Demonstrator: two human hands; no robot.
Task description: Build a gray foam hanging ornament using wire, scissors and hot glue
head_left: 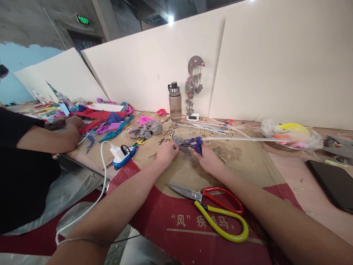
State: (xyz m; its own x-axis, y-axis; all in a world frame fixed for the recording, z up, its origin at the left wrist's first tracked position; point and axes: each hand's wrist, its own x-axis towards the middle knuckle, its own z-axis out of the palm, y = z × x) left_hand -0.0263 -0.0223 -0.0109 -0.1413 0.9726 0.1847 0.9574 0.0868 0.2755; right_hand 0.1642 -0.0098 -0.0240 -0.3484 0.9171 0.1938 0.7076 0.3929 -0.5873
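Observation:
My right hand [206, 156] is wrapped round a blue glue gun [195, 144], with a long white glue stick [242, 139] extending from its back to the right. The gun's nozzle points left at a small grey piece [178, 140]. My left hand [167, 152] pinches this grey piece at its near edge; the fingertips partly hide it. Grey strands [190, 159] hang below, between both hands. Nearer to me, large scissors [202, 195] with one red and one yellow handle lie on the cardboard [237, 169]. Behind my left hand is a ball of grey yarn [157, 127].
A bottle [175, 103] and a small white clock [192, 117] stand by the white board, where a grey moon ornament [195, 65] hangs. Left are a power strip [124, 156] and a person's arm [49, 139]; right, a bowl [292, 148] and phone [332, 184].

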